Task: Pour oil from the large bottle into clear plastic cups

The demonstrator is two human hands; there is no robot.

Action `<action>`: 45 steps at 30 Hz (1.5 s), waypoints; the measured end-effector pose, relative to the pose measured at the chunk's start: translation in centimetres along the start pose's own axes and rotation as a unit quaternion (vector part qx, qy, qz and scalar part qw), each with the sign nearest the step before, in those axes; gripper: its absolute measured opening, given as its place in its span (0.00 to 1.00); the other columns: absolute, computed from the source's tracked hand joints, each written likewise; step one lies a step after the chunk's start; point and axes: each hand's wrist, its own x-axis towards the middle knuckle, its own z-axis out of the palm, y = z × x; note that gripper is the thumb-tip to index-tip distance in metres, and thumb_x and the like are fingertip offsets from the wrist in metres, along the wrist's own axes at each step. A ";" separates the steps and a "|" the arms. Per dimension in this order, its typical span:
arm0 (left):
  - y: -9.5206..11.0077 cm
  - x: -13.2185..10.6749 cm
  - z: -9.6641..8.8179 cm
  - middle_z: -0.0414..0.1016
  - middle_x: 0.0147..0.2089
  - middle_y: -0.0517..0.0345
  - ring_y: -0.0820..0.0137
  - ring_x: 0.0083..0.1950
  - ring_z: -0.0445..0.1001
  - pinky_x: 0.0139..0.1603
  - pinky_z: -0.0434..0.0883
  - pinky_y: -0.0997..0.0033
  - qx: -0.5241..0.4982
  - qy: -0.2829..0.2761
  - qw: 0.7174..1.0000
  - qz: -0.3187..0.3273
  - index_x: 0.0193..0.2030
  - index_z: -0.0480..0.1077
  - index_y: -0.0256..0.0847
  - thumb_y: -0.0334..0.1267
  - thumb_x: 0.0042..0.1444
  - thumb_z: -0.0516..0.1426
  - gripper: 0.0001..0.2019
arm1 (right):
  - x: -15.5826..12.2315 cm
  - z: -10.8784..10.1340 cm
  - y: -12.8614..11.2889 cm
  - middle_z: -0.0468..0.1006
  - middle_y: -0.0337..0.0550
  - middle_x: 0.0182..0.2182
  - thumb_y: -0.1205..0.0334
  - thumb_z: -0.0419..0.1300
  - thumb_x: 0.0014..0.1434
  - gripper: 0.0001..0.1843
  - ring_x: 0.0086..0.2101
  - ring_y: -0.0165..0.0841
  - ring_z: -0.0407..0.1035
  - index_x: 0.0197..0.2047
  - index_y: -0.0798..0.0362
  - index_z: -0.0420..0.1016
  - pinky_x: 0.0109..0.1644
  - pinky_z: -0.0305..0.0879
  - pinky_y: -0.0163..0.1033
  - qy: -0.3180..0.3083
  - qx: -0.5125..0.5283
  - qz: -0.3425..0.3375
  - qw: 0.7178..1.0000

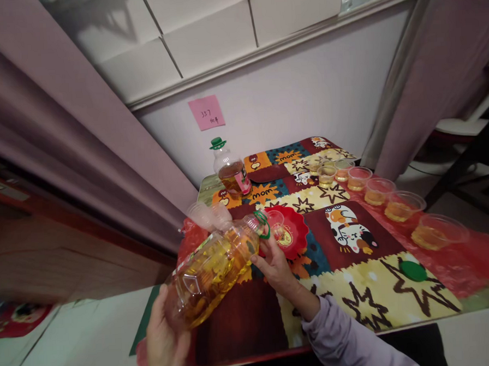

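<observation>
My left hand [164,334] is wrapped round the base end of a large clear plastic bottle [216,277] of yellow liquid. The bottle is tilted far over, its neck and green ring pointing right. With thumb and fingers closed about the neck end, my right hand [276,269] steadies it; some fingers are hidden behind. Just beyond the mouth is a clear plastic cup [276,220], over a red scalloped plate [299,237]. Whether liquid is flowing I cannot tell.
A second bottle [234,175] with a green cap stands at the back left. Clear cups [224,214] sit behind my bottle. Several cups [399,207] holding pale liquid line the table's right side. A green disc-shaped lid [413,271] lies on the patterned mat [381,296].
</observation>
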 end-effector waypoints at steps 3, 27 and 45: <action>0.0 0.0 0.1 0.86 0.35 0.60 0.67 0.31 0.80 0.44 0.82 0.63 0.001 0.007 1.000 -0.002 0.40 0.81 0.42 0.38 0.62 0.61 0.07 | 0.0 -0.1 0.1 0.69 0.51 0.72 0.45 0.72 0.63 0.56 0.71 0.47 0.64 0.82 0.42 0.43 0.76 0.61 0.57 -0.002 0.005 0.002 1.000; 0.5 -0.2 0.3 0.85 0.34 0.57 0.56 0.42 0.85 0.50 0.82 0.53 0.027 -0.005 1.000 -0.003 0.40 0.80 0.41 0.42 0.59 0.63 0.08 | 0.0 -0.2 -0.1 0.72 0.50 0.71 0.45 0.72 0.63 0.53 0.70 0.47 0.66 0.80 0.42 0.49 0.75 0.64 0.58 0.010 -0.003 0.010 1.000; 0.1 0.6 0.0 0.87 0.39 0.54 0.55 0.47 0.86 0.53 0.82 0.54 0.003 -0.029 0.999 -0.015 0.43 0.81 0.39 0.40 0.61 0.62 0.10 | 0.0 -0.3 0.0 0.71 0.50 0.71 0.46 0.72 0.63 0.50 0.71 0.48 0.64 0.80 0.41 0.51 0.76 0.61 0.59 0.008 -0.004 0.006 1.000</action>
